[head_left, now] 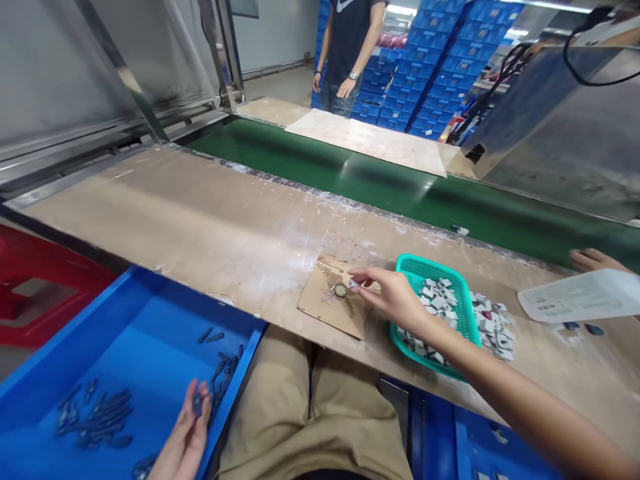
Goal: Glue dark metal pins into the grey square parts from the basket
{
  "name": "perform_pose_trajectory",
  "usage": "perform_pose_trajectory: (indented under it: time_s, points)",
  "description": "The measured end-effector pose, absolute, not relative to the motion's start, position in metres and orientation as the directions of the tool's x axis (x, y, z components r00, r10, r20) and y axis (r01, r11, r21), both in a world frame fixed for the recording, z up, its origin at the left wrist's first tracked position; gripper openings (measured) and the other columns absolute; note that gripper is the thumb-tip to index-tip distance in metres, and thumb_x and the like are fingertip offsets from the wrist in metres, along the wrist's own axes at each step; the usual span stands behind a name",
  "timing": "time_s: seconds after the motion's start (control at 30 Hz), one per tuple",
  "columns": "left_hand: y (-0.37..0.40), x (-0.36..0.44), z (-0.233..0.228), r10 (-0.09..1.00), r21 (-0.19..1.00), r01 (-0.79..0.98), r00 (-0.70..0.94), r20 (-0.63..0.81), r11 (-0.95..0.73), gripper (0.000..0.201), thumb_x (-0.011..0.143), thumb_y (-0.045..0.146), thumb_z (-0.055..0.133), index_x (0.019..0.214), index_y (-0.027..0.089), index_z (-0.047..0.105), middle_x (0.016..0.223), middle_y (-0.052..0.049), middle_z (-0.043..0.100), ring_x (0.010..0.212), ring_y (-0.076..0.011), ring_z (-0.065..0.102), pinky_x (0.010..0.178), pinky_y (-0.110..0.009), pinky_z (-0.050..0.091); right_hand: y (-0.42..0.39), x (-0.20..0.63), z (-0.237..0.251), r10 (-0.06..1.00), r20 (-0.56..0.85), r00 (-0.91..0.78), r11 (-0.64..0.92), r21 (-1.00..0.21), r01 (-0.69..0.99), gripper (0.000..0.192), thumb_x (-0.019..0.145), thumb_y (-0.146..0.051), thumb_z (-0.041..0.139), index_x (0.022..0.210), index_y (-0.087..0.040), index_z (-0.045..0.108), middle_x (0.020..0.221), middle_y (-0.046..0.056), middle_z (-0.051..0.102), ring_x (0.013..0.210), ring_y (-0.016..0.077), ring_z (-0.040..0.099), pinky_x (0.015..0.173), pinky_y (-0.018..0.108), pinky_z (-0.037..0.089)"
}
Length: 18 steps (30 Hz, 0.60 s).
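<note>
Over the blue bin (165,333) at lower left, my left hand (183,433) has its fingers curled round a small dark elongated part (197,404). Similar dark parts (105,417) lie loose in that bin. My right hand (387,293) pinches a small whitish-grey piece (354,285) between thumb and fingertips. It hovers by a small round dish (340,290) on a stained cardboard sheet (323,310). Under my right forearm stands a green basket (470,313) full of whitish-grey pieces (440,297).
More whitish pieces (495,327) lie beside the basket. At right, another person's hand (597,259) is near a translucent white container (580,297). A green conveyor belt (320,160) runs behind the worktable (165,213). A person (347,53) stands beyond, before stacked blue crates (430,60).
</note>
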<state>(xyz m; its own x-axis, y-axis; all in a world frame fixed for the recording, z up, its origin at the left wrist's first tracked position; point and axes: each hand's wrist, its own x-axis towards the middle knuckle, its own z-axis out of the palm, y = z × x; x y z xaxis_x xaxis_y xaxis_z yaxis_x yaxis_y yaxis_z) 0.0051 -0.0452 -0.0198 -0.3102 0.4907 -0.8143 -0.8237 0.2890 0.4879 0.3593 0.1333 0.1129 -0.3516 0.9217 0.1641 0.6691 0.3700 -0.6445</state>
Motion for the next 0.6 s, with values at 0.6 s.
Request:
perform_pose_trajectory:
  time_s: [0.6]
  points:
    - [0.017, 0.131, 0.045, 0.930, 0.695, -0.719, -0.275, -0.242, -0.031, 0.028, 0.056, 0.017, 0.085, 0.078, 0.015, 0.067, 0.074, -0.003, 0.070, 0.072, -0.0175, 0.069, 0.069, -0.022, 0.059, 0.108, 0.338, 0.137, 0.946, -0.190, -0.263, -0.096, -0.938, 0.332, 0.035, 0.071, -0.039, 0.073, 0.095, -0.015, 0.064, 0.087, 0.008, 0.069, 0.079, 0.0211, 0.067, 0.076, 0.033, 0.055]
